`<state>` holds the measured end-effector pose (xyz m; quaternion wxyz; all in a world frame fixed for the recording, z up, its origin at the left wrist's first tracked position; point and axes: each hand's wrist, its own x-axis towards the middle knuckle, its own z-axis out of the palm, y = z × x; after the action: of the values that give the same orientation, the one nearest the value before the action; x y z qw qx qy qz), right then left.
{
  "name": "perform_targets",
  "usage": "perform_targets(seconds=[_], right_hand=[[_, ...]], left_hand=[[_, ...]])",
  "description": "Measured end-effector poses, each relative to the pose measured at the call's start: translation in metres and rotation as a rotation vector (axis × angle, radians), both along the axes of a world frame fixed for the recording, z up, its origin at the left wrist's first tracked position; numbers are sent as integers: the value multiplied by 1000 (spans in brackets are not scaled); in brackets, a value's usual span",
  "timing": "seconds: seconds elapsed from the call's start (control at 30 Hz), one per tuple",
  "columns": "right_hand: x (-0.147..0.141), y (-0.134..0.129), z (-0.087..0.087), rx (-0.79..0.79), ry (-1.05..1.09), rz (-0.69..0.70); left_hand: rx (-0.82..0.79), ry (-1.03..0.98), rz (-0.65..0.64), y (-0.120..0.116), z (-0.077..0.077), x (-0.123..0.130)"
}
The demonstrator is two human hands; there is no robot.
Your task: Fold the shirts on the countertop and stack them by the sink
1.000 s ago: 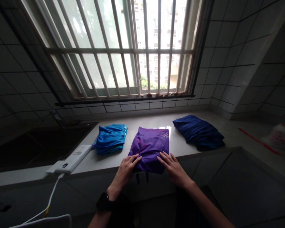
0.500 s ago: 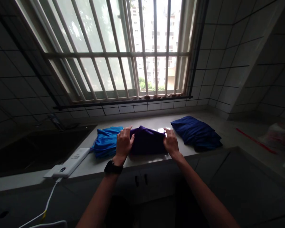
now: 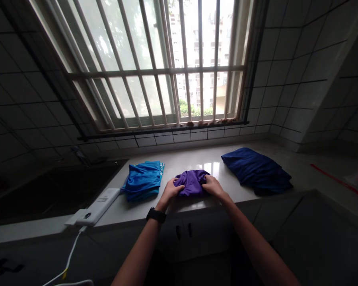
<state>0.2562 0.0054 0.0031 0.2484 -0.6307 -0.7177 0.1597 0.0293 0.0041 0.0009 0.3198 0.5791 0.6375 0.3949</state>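
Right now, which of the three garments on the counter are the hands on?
The purple garment, bunched under the left hand and right hand; the bright blue bundle and navy bundle lie untouched.

I can read nothing clearly here. Left of the purple cloth [image 3: 191, 182], the folded bright blue shirt [image 3: 143, 180] carries white lettering at its corner, and the white power bank [image 3: 100, 204] beyond it shows small print, both too small to make out.

Garments [image 3: 143, 180] side by side on countertop [image 3: 179, 161], sink [image 3: 47, 190] left
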Motion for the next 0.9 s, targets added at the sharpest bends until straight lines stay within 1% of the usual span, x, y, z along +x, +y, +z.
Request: perform_targets(seconds=[0.03, 0.07, 0.1, 0.13, 0.2, 0.27, 0.3, 0.33, 0.37, 0.4, 0.43, 0.47, 0.5, 0.57, 0.6, 0.63, 0.67, 0.73, 0.77, 0.83, 0.87, 0.9], right_hand=[[-5, 5, 8, 39, 51, 49], [-11, 11, 18, 84, 96, 90], [-19, 17, 31, 133, 130, 124], [-30, 24, 47, 182, 148, 147], [-60, 38, 86, 269, 143, 176], [-97, 51, 125, 371, 94, 154], [-116, 55, 141, 425, 74, 142], [-135, 58, 155, 456, 57, 143], [-152, 58, 164, 461, 47, 155], [-167, 57, 168, 452, 39, 176], [-179, 54, 167, 432, 31, 207], [-189, 49, 161, 406, 21, 244], [-197, 45, 152, 380, 10, 284], [-209, 35, 123, 326, -11, 357], [-214, 31, 106, 292, -21, 390], [-218, 28, 89, 249, -33, 424], [-223, 24, 72, 203, -49, 463], [-231, 18, 43, 124, -93, 532], [-235, 16, 33, 105, -107, 542], [-240, 14, 20, 94, -122, 537], [-242, 13, 17, 93, -125, 532], [-243, 14, 17, 91, -130, 535]], left_hand=[[49, -22, 2, -4, 6, -3], [120, -16, 29, -10, 14, -8], [205, 8, 85, -16, 23, -14], [293, 44, 160, -22, 34, -21], [446, 118, 323, -31, 57, -37], [537, 175, 496, -32, 77, -53], [546, 193, 578, -31, 83, -61], [526, 204, 646, -29, 86, -69], [479, 216, 689, -28, 86, -77], [411, 240, 701, -27, 82, -84], [329, 284, 683, -28, 75, -90], [238, 346, 646, -31, 66, -96], [147, 419, 598, -35, 57, -101], [21, 563, 509, -44, 43, -106], [5, 620, 483, -47, 40, -107], [25, 667, 467, -48, 41, -108], [72, 703, 456, -46, 45, -107], [182, 756, 437, -34, 58, -106], [218, 774, 426, -24, 65, -107], [234, 802, 393, -2, 72, -111], [220, 811, 365, 8, 70, -115], [202, 816, 326, 17, 65, -120]])
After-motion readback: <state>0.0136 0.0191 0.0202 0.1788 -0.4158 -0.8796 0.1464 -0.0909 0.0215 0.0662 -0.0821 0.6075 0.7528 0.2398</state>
